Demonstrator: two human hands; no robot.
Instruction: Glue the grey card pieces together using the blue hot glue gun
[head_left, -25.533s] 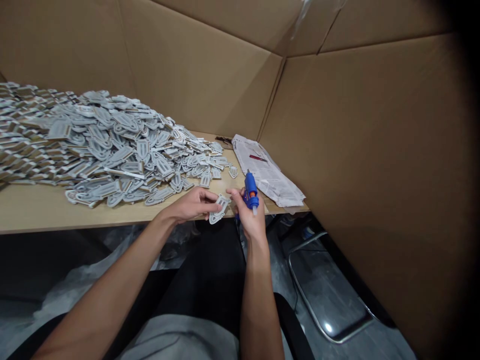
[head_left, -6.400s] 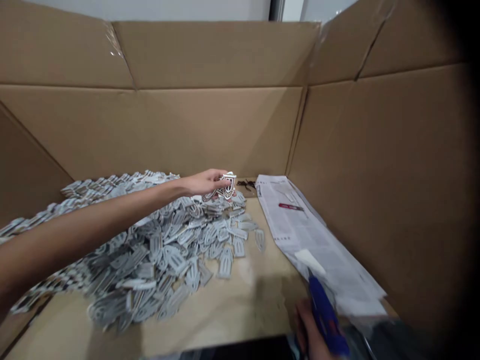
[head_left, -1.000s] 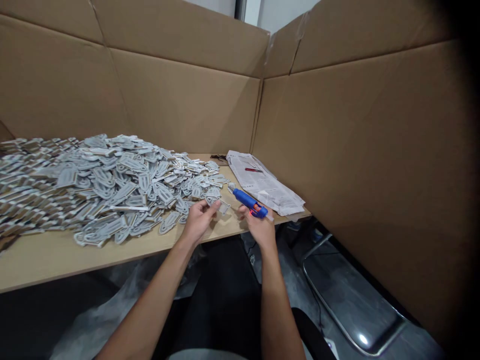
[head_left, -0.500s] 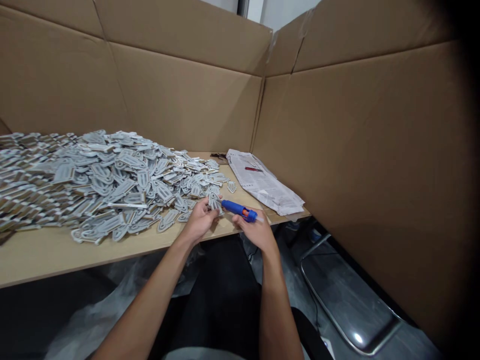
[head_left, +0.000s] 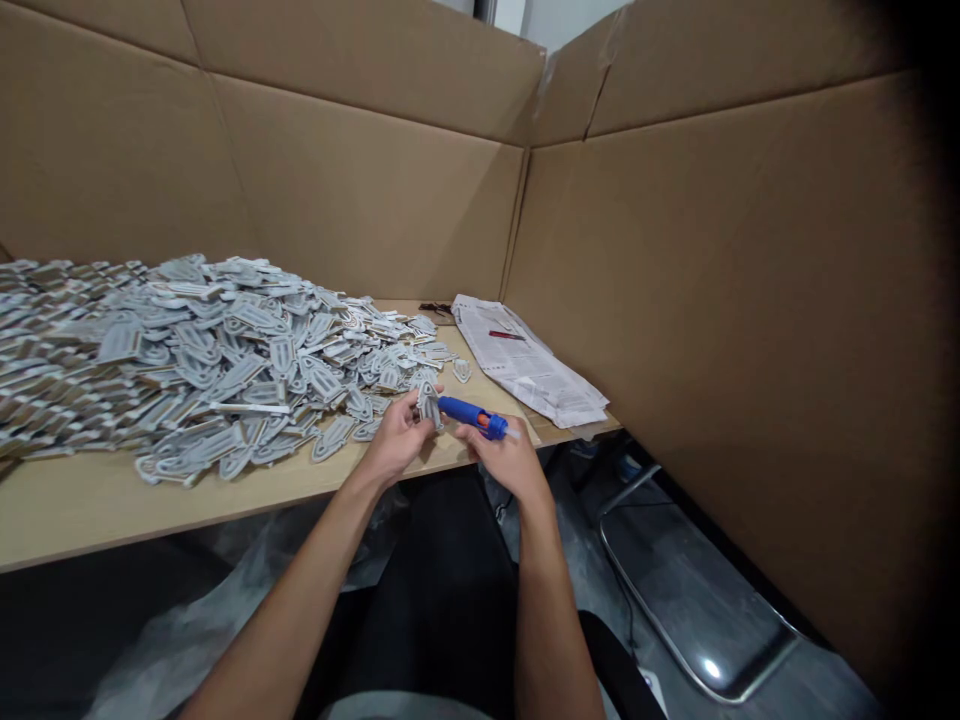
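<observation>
1. At the far left, stepped rows of pieces (head_left: 52,365) are lying closely packed on the tabletop (head_left: 90,510), showing white and brown edges.
2. Below the front edge, crumpled clear plastic (head_left: 187,620) is spreading out in the shade.
3. Next to the rows, a loose heap of grey pieces (head_left: 247,340) is sprawling rightward at many angles, while a cardboard wall (head_left: 360,180) is standing behind.
4. The left hand (head_left: 400,438) is pinching one pointed grey piece (head_left: 429,405) between thumb and fingers, holding it tilted up near the table's front edge, just beside the heap's right end.
5. Behind the hands, some small dark items (head_left: 435,308) are lying near the wall; nearer, a single loose piece (head_left: 462,370) is resting apart from the heap.
6. The blue glue gun (head_left: 463,410) is pointing leftward at the held piece; whether its tip is touching, I cannot tell.
7. The right hand (head_left: 510,455) is gripping the glue gun, its fingers curling around the handle, mostly hidden.
8. Beyond it, a red tool (head_left: 507,335) is lying on folded newspaper (head_left: 525,370).
9. At the right, a metal-framed chair (head_left: 675,590) is standing below table level, beside another cardboard wall (head_left: 712,280).
</observation>
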